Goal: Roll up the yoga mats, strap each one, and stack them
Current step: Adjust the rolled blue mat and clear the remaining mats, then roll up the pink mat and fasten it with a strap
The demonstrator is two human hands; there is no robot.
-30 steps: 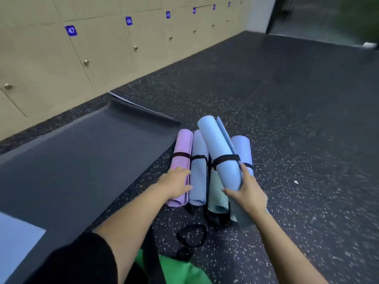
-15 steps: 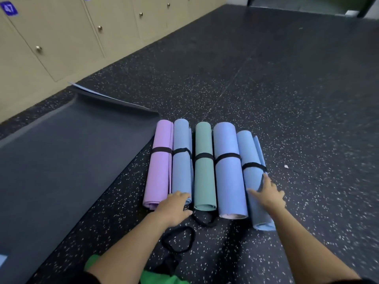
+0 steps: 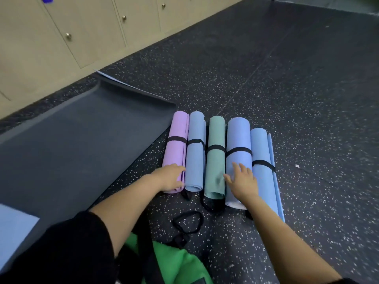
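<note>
Head view, near to far. Green bag [image 3: 180, 261] at the lower edge; black sleeve [image 3: 61, 253] on the left arm; one loose black strap [image 3: 187, 221] on the speckled floor [image 3: 297, 89], unused.

Left hand [image 3: 170, 178]: lies over the near end of the lilac roll [image 3: 177, 144], fingers curved across it; whether it grips or merely presses cannot be told. Right hand [image 3: 242, 181]: flat, fingers spread, on the periwinkle roll [image 3: 239, 138], thumb toward the teal roll [image 3: 215, 160]; holds nothing.

Rolled mats, five, each banded with a black strap, side by side in one row on the floor: lilac, grey-blue roll [image 3: 195, 160], teal, periwinkle, pale blue roll [image 3: 262, 185] with a loose flap along its right edge.

Dark grey mat [image 3: 71, 150]: flat, unrolled, left of the row; corner of a light blue mat [image 3: 14, 226] at the left edge; lockers [image 3: 82, 27] beyond.

Status, judged: five rolled and strapped; none set on another; grey mat yet to be rolled.
</note>
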